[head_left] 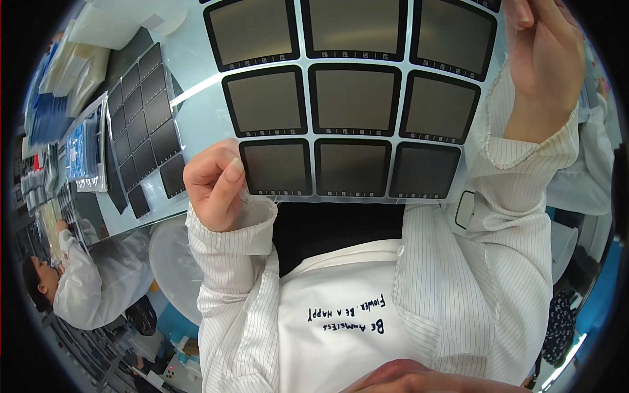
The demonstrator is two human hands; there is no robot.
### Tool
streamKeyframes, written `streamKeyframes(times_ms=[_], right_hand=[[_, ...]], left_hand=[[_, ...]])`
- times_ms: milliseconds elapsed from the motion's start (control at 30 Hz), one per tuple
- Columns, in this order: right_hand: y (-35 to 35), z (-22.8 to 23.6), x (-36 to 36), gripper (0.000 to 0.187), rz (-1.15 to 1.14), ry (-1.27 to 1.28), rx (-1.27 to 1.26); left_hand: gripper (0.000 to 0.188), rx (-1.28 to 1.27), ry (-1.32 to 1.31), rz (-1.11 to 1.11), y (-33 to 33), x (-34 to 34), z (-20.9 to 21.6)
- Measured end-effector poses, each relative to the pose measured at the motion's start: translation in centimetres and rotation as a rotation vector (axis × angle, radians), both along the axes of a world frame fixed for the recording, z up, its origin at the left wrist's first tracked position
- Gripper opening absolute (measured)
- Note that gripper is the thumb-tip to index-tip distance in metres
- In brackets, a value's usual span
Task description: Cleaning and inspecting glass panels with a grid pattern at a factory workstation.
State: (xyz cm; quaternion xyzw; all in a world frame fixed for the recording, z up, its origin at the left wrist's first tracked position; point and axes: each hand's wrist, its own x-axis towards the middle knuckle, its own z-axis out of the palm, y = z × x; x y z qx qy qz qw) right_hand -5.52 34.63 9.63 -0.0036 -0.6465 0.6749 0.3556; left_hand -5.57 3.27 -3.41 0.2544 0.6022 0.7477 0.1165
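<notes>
A clear, flexible-looking sheet (464, 171) carries rows of dark grey rectangular panels (354, 100), each with a black frame and small marks along its lower edge. It is held up before my chest, its upper part cut off by the picture's top. My left hand (216, 185) pinches the lower left edge, thumb and bent fingers pressed together beside the corner panel. At the upper right edge my right hand (547, 62) grips the sheet, with its thumb in front. Some of the right hand's fingers lie out of the picture.
On the pale table (196, 108) to the left lies another sheet of dark panels (141, 121). Beyond it are blue packets in clear wrap (84, 154) and stacked pale trays (78, 69). A white bin (175, 265) stands below the table edge. A person in white (98, 281) is at lower left.
</notes>
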Motion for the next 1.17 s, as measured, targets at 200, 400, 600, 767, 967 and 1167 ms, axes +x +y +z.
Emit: streamKeyframes(times_ms=[200,400,600,767,967,1167], right_hand=[[-0.1,-0.4,0.3,0.017,-0.038,-0.003,0.004],[0.2,-0.6,0.1,0.016,-0.007,-0.004,-0.006],[-0.4,-0.7,-0.3,0.016,-0.054,-0.009,-0.068],[1.7,-1.6,0.0,0.018,0.033,-0.021,-0.052],[4.7,-2.0,0.9,0.034,0.273,0.056,0.140],[6.4,-1.7,0.3,0.042,0.246,0.025,0.121]], left_hand=[[0.030,-0.015,0.043,-0.041,0.5,0.1,0.5],[0.025,-0.059,0.095,-0.055,0.5,0.0,0.7],[0.021,-0.090,0.086,-0.087,0.0,-0.2,0.7],[0.016,-0.082,0.074,-0.094,0.2,0.0,0.8],[0.015,-0.039,0.108,-0.116,0.4,0.0,0.7],[0.020,-0.118,0.249,0.087,0.9,0.6,1.4]])
